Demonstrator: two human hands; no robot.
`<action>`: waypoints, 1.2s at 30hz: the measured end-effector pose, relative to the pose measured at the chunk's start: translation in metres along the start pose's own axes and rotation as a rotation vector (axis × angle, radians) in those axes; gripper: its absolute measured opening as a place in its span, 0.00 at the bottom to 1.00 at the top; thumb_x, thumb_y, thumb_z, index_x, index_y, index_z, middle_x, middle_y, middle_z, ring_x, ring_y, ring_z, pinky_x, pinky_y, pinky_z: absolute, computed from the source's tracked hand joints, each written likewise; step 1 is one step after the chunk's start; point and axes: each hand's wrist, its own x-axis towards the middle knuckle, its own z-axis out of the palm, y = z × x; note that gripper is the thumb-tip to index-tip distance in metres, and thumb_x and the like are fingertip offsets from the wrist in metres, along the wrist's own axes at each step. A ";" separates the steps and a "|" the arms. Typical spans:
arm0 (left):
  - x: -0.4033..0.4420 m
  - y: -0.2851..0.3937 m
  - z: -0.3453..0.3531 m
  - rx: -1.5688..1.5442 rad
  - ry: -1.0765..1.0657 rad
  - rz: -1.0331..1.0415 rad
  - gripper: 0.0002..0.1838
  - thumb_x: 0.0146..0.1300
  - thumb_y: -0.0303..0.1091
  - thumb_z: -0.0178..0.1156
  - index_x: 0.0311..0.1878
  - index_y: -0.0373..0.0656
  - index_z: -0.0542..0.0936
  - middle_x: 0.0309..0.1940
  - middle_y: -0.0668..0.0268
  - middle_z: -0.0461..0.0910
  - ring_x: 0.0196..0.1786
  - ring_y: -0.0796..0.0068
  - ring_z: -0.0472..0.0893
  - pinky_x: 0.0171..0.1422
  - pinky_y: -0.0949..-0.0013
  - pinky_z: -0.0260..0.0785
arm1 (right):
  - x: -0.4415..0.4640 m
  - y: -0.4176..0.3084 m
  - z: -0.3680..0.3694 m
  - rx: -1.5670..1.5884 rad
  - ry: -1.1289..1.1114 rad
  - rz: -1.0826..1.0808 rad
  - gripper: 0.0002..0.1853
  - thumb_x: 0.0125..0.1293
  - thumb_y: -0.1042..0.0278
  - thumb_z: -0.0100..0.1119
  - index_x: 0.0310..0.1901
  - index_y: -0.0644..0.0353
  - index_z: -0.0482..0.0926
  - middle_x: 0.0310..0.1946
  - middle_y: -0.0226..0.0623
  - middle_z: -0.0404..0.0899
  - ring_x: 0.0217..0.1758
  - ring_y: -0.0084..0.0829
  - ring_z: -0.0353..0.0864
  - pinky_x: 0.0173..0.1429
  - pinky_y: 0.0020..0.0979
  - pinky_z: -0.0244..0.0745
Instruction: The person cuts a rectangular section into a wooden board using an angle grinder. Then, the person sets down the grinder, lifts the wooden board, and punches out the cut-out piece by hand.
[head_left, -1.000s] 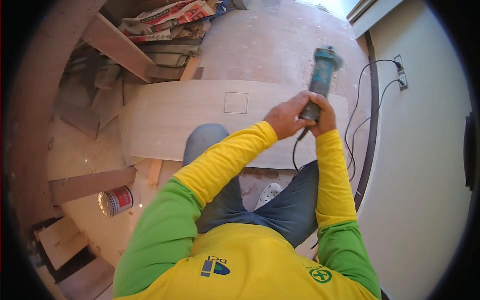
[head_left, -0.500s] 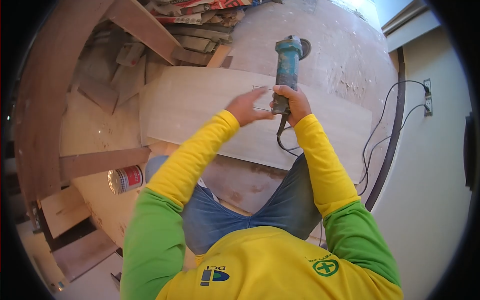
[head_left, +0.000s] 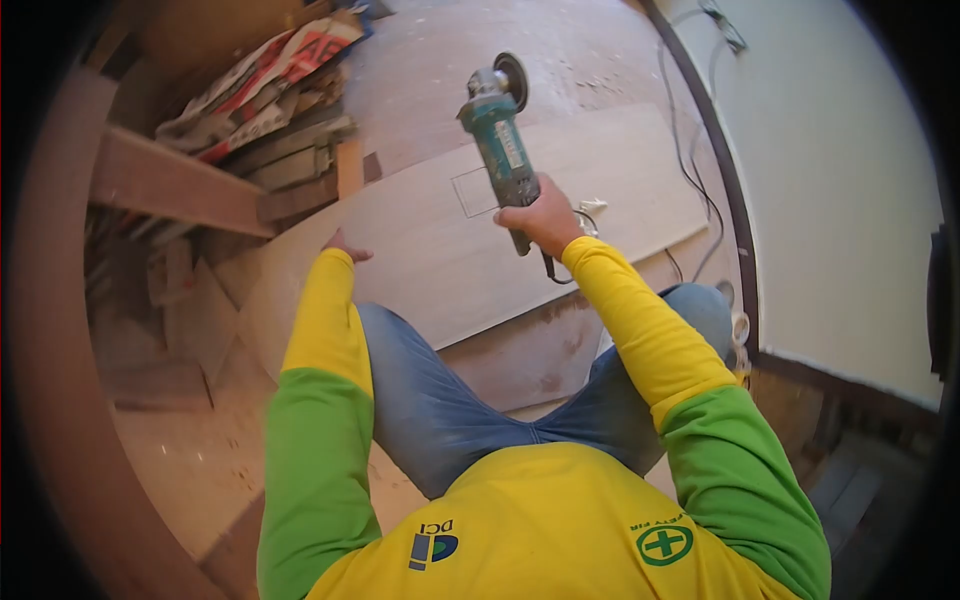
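Note:
My right hand (head_left: pixel 548 217) is wrapped round the rear body of a teal angle grinder (head_left: pixel 505 150). The grinder points away from me, its dark disc (head_left: pixel 512 80) at the far end and its cord (head_left: pixel 551 268) hanging below my hand. Beneath it lies a long pale board (head_left: pixel 400 275) with a small rectangle (head_left: pixel 473 192) drawn on it in dark lines. Over the board's left part is my left hand (head_left: pixel 347 246), holding nothing, its fingers apart and partly hidden by the yellow sleeve. Whether it touches the board I cannot tell.
Scrap wood (head_left: pixel 290 165) and torn printed sacks (head_left: pixel 270 80) are piled at the far left, behind a wooden beam (head_left: pixel 180 182). Cables (head_left: pixel 690 160) run along the wall (head_left: pixel 830 200) on the right. A small white item (head_left: pixel 593 206) lies on the board.
My left hand has left the grinder's side and moved left over the board. The grinder has turned, showing its disc more fully. My view has swung round, bringing the sacks further into sight.

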 end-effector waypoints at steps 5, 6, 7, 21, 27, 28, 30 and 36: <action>-0.016 0.017 0.062 0.210 -0.182 -0.150 0.78 0.33 0.53 0.85 0.81 0.41 0.41 0.81 0.50 0.45 0.82 0.49 0.51 0.83 0.54 0.48 | -0.027 0.035 0.048 -0.147 0.149 0.050 0.35 0.43 0.57 0.72 0.54 0.65 0.74 0.44 0.50 0.83 0.48 0.45 0.84 0.56 0.38 0.78; -0.026 0.018 0.078 0.304 -0.135 -0.178 0.79 0.33 0.55 0.85 0.81 0.43 0.39 0.82 0.51 0.42 0.83 0.51 0.45 0.83 0.50 0.43 | -0.033 0.049 0.063 -0.149 0.184 0.055 0.35 0.43 0.57 0.72 0.54 0.65 0.74 0.44 0.50 0.83 0.48 0.45 0.84 0.56 0.38 0.78; -0.038 0.019 0.087 0.406 -0.095 -0.224 0.81 0.32 0.58 0.84 0.81 0.45 0.36 0.82 0.51 0.38 0.84 0.53 0.39 0.84 0.45 0.38 | -0.038 0.059 0.074 -0.156 0.167 0.108 0.35 0.43 0.56 0.72 0.54 0.64 0.75 0.44 0.52 0.83 0.49 0.47 0.84 0.57 0.39 0.78; 0.011 -0.019 0.111 0.401 -0.077 -0.265 0.74 0.42 0.51 0.81 0.82 0.56 0.34 0.82 0.47 0.34 0.84 0.49 0.36 0.82 0.36 0.33 | -0.037 0.168 0.133 -0.114 0.096 0.254 0.38 0.43 0.55 0.71 0.58 0.60 0.73 0.44 0.56 0.84 0.49 0.55 0.83 0.56 0.45 0.79; 0.028 -0.033 0.113 0.384 -0.094 -0.236 0.71 0.45 0.49 0.79 0.81 0.55 0.34 0.82 0.45 0.34 0.84 0.50 0.33 0.80 0.32 0.31 | -0.041 0.188 0.143 -0.176 0.069 0.212 0.39 0.43 0.54 0.71 0.60 0.59 0.72 0.45 0.56 0.83 0.49 0.55 0.83 0.56 0.46 0.79; 0.027 -0.032 0.111 0.387 -0.117 -0.217 0.71 0.45 0.49 0.79 0.81 0.54 0.34 0.81 0.45 0.34 0.84 0.50 0.32 0.80 0.32 0.31 | -0.042 0.189 0.143 -0.182 0.067 0.210 0.40 0.43 0.54 0.71 0.60 0.59 0.72 0.46 0.56 0.83 0.50 0.55 0.83 0.56 0.46 0.79; 0.021 -0.029 0.110 0.381 -0.099 -0.215 0.72 0.44 0.50 0.80 0.81 0.54 0.34 0.82 0.45 0.34 0.84 0.51 0.31 0.80 0.32 0.30 | -0.043 0.190 0.144 -0.195 0.047 0.216 0.41 0.43 0.54 0.71 0.62 0.59 0.72 0.46 0.57 0.83 0.50 0.55 0.83 0.57 0.45 0.78; 0.014 -0.023 0.108 0.372 -0.098 -0.209 0.75 0.41 0.52 0.81 0.81 0.56 0.34 0.82 0.46 0.33 0.84 0.48 0.31 0.81 0.35 0.28 | -0.043 0.187 0.145 -0.226 0.043 0.228 0.41 0.43 0.54 0.71 0.63 0.59 0.71 0.47 0.57 0.82 0.51 0.55 0.83 0.59 0.44 0.78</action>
